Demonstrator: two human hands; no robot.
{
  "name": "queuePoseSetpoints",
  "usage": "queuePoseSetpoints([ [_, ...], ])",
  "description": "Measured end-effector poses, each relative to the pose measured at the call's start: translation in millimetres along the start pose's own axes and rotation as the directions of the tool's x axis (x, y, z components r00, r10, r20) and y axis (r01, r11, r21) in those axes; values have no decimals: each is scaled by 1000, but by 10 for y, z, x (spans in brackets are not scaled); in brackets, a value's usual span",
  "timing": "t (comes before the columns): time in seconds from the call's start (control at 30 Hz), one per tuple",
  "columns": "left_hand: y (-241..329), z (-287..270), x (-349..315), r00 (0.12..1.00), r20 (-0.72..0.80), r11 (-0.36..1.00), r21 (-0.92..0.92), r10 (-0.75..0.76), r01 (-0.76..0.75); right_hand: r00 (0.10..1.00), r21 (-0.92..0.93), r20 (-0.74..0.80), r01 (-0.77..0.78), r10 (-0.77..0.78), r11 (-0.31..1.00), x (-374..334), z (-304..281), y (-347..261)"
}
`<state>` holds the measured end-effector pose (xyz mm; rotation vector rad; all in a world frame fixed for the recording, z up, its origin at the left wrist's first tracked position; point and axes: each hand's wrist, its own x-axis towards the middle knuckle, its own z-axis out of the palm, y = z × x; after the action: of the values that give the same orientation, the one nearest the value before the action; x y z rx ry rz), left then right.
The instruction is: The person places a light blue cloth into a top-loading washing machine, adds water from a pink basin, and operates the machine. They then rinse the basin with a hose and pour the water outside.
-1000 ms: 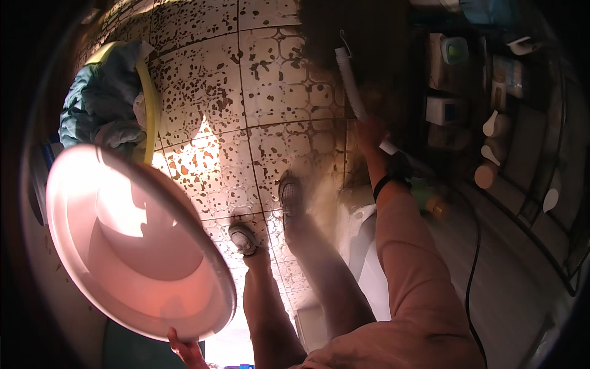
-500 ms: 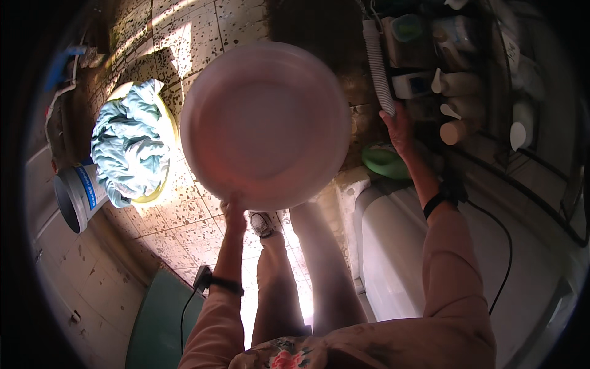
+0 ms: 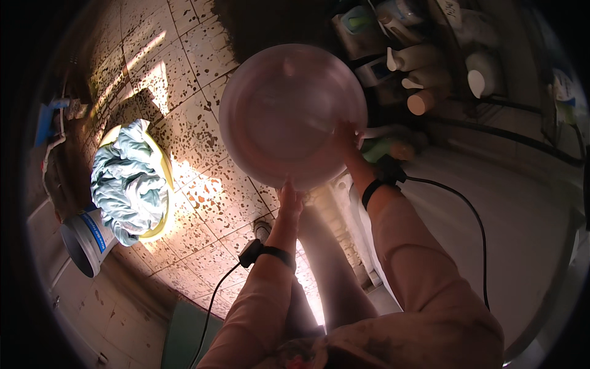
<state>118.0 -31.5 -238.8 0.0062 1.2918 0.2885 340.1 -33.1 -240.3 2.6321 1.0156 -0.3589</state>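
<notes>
A round, pale pinkish plastic basin (image 3: pixel 276 123) is in front of me, its inside facing up. My left hand (image 3: pixel 290 198) is closed on its near rim. My right hand (image 3: pixel 348 136) is closed at the basin's right edge, fingers over the rim and blurred. What those fingers hold is hidden. A pale, blurred shape (image 3: pixel 388 130) runs off to the right just beyond this hand; I cannot tell whether it is the hose. Beneath it lies a green rounded object (image 3: pixel 376 149).
On the left, light blue cloth (image 3: pixel 126 178) fills a yellow tub (image 3: pixel 165 184) on the speckled tiled floor (image 3: pixel 203 135). A grey bucket (image 3: pixel 86 240) lies tipped beside it. Several bottles (image 3: pixel 424 58) crowd the right, above a white appliance-like surface (image 3: pixel 448 203). Cables trail from both wrist straps.
My right hand has left the ribbed white hose's visible end and come left to the basin's edge. The basin looks smaller and farther right, and the whole view has turned.
</notes>
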Motion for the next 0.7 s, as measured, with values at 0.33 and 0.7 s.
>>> queuePoseSetpoints([
  [0.33, 753, -1165, -1305, 994, 100, 876, 475, 41, -84, 969, 914, -150, 62, 194, 401, -2038, -1649, -1385],
  [0.7, 1381, -2124, -2543, 954, -265, 815, 577, 138, 42, 909, 867, -413, 410, -52, 282, -3987, -5193, 1056],
])
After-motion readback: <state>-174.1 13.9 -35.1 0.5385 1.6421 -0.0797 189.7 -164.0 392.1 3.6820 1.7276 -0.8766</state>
